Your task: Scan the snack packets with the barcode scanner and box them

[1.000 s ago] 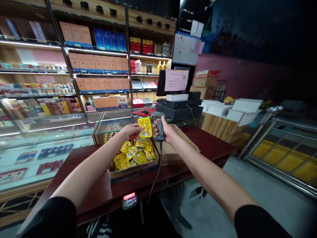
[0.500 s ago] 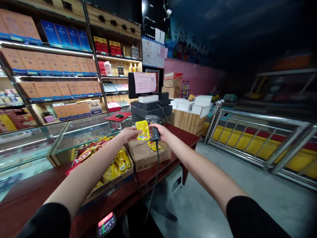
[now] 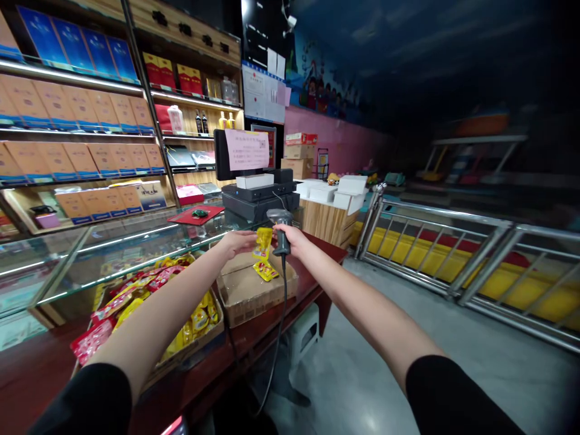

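My left hand (image 3: 239, 242) is closed at the fingertips on the left edge of a small yellow snack packet (image 3: 263, 243), which hangs tilted and slightly blurred. In my right hand (image 3: 292, 239) is a dark grey barcode scanner (image 3: 281, 232), gripped by its handle, with its cable running down below the counter. Just beneath the raised packet, a second yellow snack packet (image 3: 265, 271) lies on a closed cardboard box (image 3: 242, 287). To the left, under my left forearm, an open carton (image 3: 199, 343) holds many red and yellow packets (image 3: 199, 319), partly hidden by the arm.
Behind the scanner stand a monitor (image 3: 222, 156) and a black cash drawer (image 3: 254, 204). A glass display counter (image 3: 131, 232) and stocked shelves line the left. A metal railing (image 3: 435, 214) runs along the right, and a white stool (image 3: 306, 329) stands below the counter (image 3: 312, 284).
The packet in my left hand has turned from face-on to a narrow, tilted angle. My view has shifted right, showing more of the packet on the box. The scanner stays in my right hand.
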Motion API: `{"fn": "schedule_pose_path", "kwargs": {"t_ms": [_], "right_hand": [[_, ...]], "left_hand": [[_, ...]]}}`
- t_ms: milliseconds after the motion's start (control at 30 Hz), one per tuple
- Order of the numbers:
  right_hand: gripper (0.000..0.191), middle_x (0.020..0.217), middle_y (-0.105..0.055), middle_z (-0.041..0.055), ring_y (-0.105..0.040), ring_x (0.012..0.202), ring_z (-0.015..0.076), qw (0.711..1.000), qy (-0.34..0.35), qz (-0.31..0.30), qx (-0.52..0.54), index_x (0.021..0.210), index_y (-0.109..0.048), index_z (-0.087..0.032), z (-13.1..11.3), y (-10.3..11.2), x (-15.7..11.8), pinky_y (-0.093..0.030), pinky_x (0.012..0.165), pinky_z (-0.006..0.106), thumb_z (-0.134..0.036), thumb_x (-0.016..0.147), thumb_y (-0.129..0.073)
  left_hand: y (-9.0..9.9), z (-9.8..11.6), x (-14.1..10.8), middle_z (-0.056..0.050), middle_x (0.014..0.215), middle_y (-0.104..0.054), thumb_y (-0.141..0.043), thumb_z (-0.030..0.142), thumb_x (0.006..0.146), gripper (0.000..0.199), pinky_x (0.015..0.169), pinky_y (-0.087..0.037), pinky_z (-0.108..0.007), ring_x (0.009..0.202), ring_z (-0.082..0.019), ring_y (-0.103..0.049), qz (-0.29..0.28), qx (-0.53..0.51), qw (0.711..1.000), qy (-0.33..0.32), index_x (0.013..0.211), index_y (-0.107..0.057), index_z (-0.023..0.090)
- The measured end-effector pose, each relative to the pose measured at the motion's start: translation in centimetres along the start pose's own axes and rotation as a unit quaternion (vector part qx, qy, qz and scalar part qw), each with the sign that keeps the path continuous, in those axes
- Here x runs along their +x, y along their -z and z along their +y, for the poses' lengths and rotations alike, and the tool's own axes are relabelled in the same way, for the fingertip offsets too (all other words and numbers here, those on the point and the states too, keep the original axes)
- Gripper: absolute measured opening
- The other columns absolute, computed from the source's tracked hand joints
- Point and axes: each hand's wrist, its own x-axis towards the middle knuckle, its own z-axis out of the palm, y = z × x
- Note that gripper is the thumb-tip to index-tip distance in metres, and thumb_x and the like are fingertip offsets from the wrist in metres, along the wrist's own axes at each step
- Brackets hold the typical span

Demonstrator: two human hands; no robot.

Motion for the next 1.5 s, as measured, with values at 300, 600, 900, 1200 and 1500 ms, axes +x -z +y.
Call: {"fn": "schedule_pose_path", "kwargs": {"t_ms": [300, 600, 900, 1200, 1500], "right_hand": [[0.007, 0.065, -0.064, 0.0015, -0.059, 0.057, 0.0102, 0.996, -0.045, -0.071, 0.023, 0.074, -0.059, -0.013, 1.9, -6.0, -1.3, -0.049, 0.054, 0.021, -0.015, 0.08, -0.056], [0.005, 0.082, -0.07, 0.0069, -0.067, 0.07, 0.0146, 0.961, -0.122, -0.243, 0.045, 0.081, -0.06, -0.014, 6.9, -18.6, -6.2, -0.057, 0.066, 0.029, -0.013, 0.08, -0.055], [0.014, 0.078, -0.067, 0.0013, -0.061, 0.067, 0.0145, 0.962, 0.01, -0.255, -0.094, 0.084, -0.065, -0.02, 11.8, -20.8, -12.6, -0.051, 0.066, 0.028, -0.022, 0.07, -0.067], [0.021, 0.089, -0.067, 0.0012, -0.061, 0.082, 0.0191, 0.954, 0.14, -0.176, -0.199, 0.094, -0.062, -0.021, 15.8, -19.2, -15.0, -0.045, 0.081, 0.031, -0.028, 0.074, -0.061], [0.028, 0.092, -0.069, 0.0025, -0.062, 0.087, 0.0204, 0.963, 0.097, -0.189, -0.166, 0.097, -0.063, -0.018, 16.1, -19.1, -15.0, -0.044, 0.085, 0.033, -0.031, 0.072, -0.062]], "left_hand": [[7.9, 1.4, -4.3, -0.011, 0.086, -0.072, -0.088, 0.023, 0.053, 0.048, 0.069, -0.057, -0.032, 0.075, -0.021, -0.069, 0.009, 0.022, 0.999, -0.033, 0.096, -0.069, 0.012], [20.4, 0.5, -16.0, -0.004, 0.074, -0.072, -0.081, 0.032, 0.058, 0.035, 0.057, -0.048, -0.021, 0.069, -0.018, -0.066, 0.153, 0.222, 0.958, -0.097, 0.089, -0.075, 0.019], [21.6, -6.5, -23.2, -0.003, 0.075, -0.071, -0.067, 0.034, 0.072, 0.021, 0.064, -0.042, -0.025, 0.066, -0.019, -0.063, 0.332, 0.367, 0.858, -0.141, 0.091, -0.074, 0.027], [17.5, -10.6, -23.7, -0.004, 0.07, -0.067, -0.061, 0.054, 0.076, 0.03, 0.057, -0.032, -0.027, 0.066, -0.023, -0.063, 0.411, 0.401, 0.817, -0.049, 0.087, -0.059, 0.027], [18.0, -11.9, -22.5, -0.002, 0.073, -0.067, -0.068, 0.035, 0.071, 0.018, 0.065, -0.043, -0.026, 0.069, -0.017, -0.064, 0.398, 0.304, 0.853, -0.146, 0.077, -0.057, 0.022]]}}
